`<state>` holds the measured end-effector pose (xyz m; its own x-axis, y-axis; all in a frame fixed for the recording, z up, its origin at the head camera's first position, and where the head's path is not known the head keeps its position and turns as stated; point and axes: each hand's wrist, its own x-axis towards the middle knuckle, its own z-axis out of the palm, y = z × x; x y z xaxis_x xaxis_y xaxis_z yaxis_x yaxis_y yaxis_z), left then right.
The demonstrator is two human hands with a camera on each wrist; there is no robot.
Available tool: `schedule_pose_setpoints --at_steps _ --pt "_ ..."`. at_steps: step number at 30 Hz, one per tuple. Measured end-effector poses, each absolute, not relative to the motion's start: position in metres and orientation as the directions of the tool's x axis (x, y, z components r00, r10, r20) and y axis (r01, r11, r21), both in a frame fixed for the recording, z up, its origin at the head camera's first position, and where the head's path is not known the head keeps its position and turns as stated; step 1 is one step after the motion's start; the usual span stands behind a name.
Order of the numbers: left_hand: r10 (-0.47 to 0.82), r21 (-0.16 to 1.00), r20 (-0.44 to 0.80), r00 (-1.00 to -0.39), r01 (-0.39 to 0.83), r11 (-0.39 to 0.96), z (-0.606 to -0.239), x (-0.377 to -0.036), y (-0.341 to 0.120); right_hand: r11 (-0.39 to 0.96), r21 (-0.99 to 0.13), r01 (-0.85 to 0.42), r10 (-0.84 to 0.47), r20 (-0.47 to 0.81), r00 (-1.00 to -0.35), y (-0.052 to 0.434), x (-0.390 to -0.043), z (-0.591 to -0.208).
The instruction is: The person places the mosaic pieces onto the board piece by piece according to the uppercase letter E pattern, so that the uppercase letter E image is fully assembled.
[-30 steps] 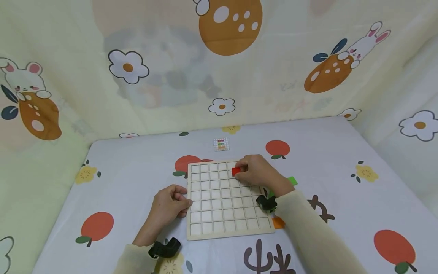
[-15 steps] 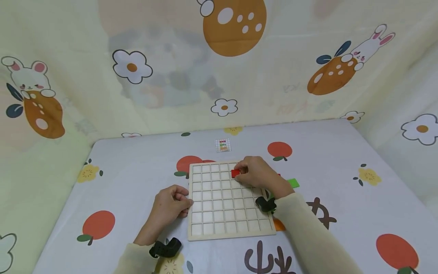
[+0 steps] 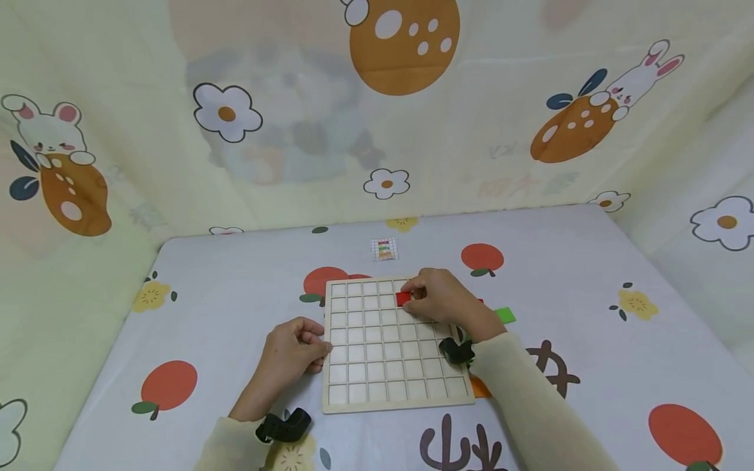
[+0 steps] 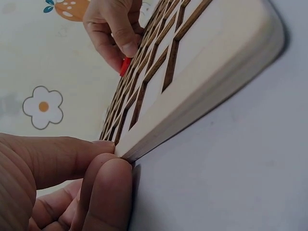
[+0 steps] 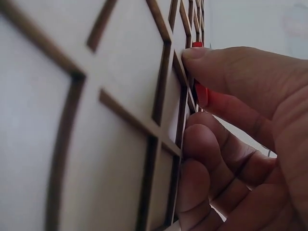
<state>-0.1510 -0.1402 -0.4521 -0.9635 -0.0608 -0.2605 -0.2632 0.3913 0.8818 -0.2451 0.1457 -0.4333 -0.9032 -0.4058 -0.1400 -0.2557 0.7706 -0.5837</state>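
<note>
The right hand [image 3: 442,302] is pinching a little red block [image 3: 404,299] between thumb and fingertips, holding it right at the grid board [image 3: 377,366], in a square near the far edge, second row or so. From the right wrist view I can't tell if it's fully seated or just tipping in. The left hand [image 3: 291,353] is curling its fingers against the board's near-left edge, thumb and finger pressing on the rim, so it's bracing the thing. The block is looking like light, stiff wood or plastic, probably a bit slick, so gripping it by the two side faces seems like the way to go. The board is looking thin, rigid and light enough to slide on the printed tablecloth [image 3: 589,275]. A green piece [image 3: 504,315] is lying just off the board's right side, and an orange one [image 3: 480,386] is peeking out under the sleeve
</note>
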Motion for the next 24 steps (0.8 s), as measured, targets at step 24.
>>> schedule_pose_setpoints --at_steps 24 --pt "-0.059 0.886 -0.263 -0.963 -0.265 0.381 -0.4575 -0.1548 -0.1423 0.756 -0.601 -0.259 -0.409 -0.124 -0.904 0.1464 -0.244 -0.4359"
